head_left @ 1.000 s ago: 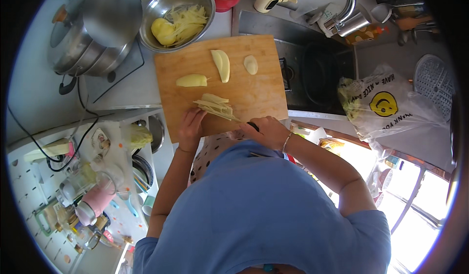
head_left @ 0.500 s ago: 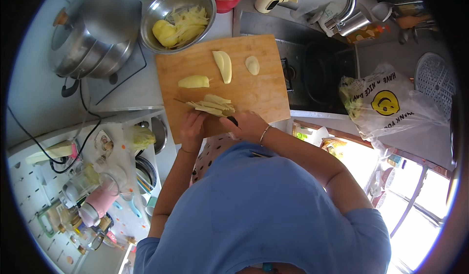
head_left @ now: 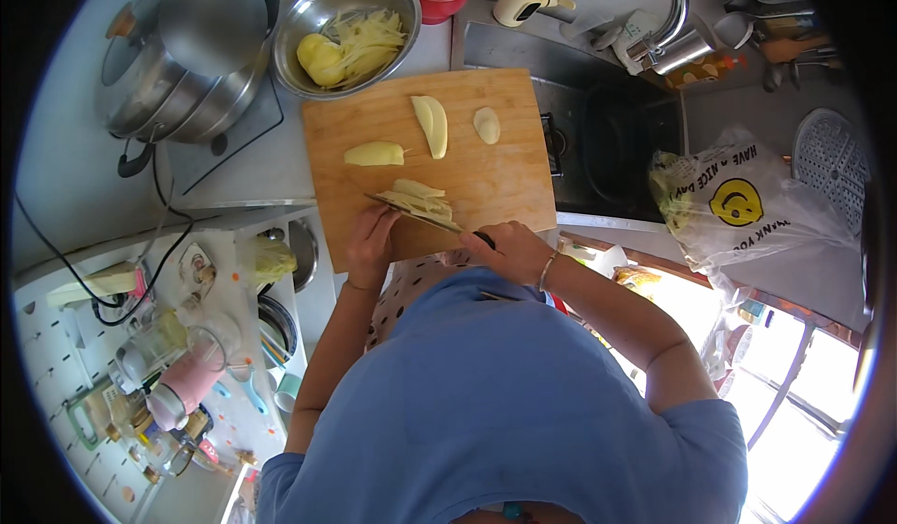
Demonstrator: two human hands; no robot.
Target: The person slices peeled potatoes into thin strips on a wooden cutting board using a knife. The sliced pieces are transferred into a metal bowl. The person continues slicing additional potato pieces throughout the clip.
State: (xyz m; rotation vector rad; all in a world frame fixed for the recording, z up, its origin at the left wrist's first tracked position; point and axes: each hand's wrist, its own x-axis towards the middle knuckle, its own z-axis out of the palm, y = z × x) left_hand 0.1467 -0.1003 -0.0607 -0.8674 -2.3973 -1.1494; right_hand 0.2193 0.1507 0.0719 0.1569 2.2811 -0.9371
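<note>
My right hand [head_left: 514, 253] grips the black handle of a kitchen knife [head_left: 428, 217]. The blade slants up to the left, along the near side of a pile of cut potato strips [head_left: 420, 193] on the wooden cutting board [head_left: 495, 186]. By the blade's tip is my left hand [head_left: 371, 242], fingers bent and close together; whatever they pinch is hidden. Farther up the board lie a potato chunk [head_left: 374, 154], a long potato wedge [head_left: 431, 126] and a small round potato slice [head_left: 486, 125].
Beyond the board a steel bowl [head_left: 288, 57] holds peeled potato and shreds. A red bowl [head_left: 448, 7] with a spoon stands beside it. A steamer pot [head_left: 177, 103] is at far left. To the right are a dark sink [head_left: 570, 57] and a plastic bag [head_left: 738, 187].
My right hand has moved right and slightly down, bringing the knife blade into clear view against the potato strips. My left hand stays almost in place, its fingers nearer the blade's tip.
</note>
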